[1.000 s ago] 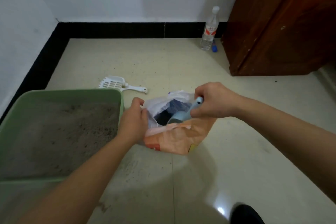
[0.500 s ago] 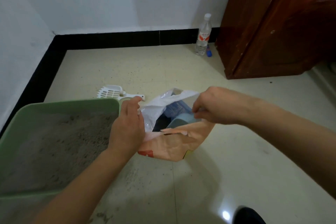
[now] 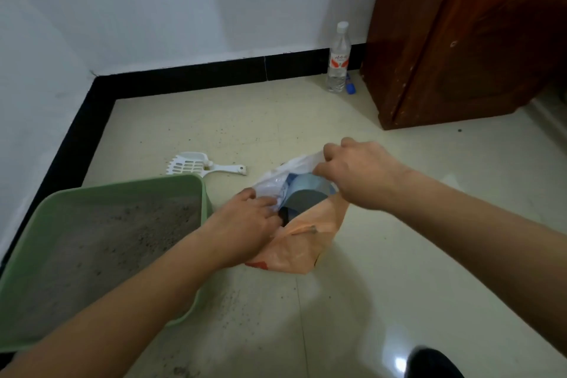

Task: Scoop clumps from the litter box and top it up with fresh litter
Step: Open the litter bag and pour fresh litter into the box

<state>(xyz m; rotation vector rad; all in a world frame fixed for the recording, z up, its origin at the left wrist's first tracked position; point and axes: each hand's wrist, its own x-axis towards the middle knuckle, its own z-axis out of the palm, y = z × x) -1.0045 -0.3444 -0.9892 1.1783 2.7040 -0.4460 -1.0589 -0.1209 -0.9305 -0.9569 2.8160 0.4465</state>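
Note:
A green litter box [image 3: 202, 193] holding grey litter [image 3: 101, 242] sits on the floor at the left. To its right stands an orange and white litter bag [image 3: 302, 244], its mouth pulled wide. A light blue scoop [image 3: 306, 190] filled with grey litter lies inside the bag. My left hand [image 3: 245, 224] grips the bag's near-left rim. My right hand [image 3: 359, 175] pinches the white far-right rim. A white slotted scoop [image 3: 199, 164] lies on the floor behind the box.
A clear water bottle [image 3: 338, 61] stands by the black skirting next to a brown wooden cabinet [image 3: 466, 37]. A small blue item [image 3: 350, 87] lies beside the bottle. Scattered litter grains dot the cream tiles [image 3: 239, 310]. A dark shoe tip [image 3: 435, 362] shows bottom right.
My right hand let go of the blue scoop's handle and took hold of the bag's rim. Both hands pulled the bag mouth wider, and the scoop now lies inside.

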